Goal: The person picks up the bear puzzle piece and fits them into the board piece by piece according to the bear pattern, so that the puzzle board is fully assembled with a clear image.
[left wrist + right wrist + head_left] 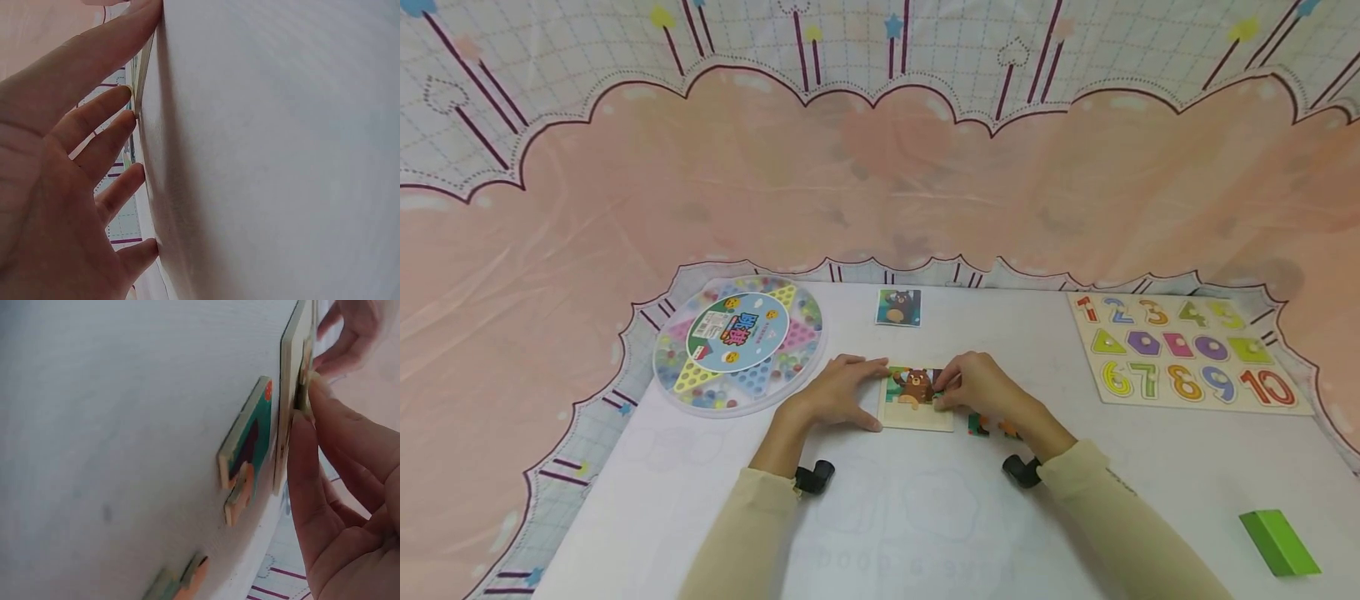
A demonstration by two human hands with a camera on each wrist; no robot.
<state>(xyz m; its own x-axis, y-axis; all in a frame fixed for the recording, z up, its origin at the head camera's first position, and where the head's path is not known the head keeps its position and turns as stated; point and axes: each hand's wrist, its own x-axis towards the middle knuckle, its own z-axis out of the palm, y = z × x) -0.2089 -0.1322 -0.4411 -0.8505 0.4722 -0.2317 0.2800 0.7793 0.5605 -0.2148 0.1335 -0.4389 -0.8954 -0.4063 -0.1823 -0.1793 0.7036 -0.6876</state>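
Note:
A small wooden puzzle board (916,419) lies on the white table, its upper half filled with a brown bear picture (916,383) and its lower part bare wood. At its left edge rests my left hand (837,393), fingers spread, index finger near the upper corner and thumb near the lower one. My right hand (981,385) pinches a puzzle piece (302,394) between thumb and fingertips at the board's right side; the fingers mostly hide it. Loose puzzle pieces (978,425) lie just right of the board, partly under my right wrist. The right wrist view shows one teal piece (253,440) nearby.
Behind the board lies a small bear picture card (898,307). A round marble game board (737,333) sits at the left, and a wooden number puzzle (1195,354) at the far right. Near the front right is a green block (1279,542). A patterned cloth (880,183) hangs behind.

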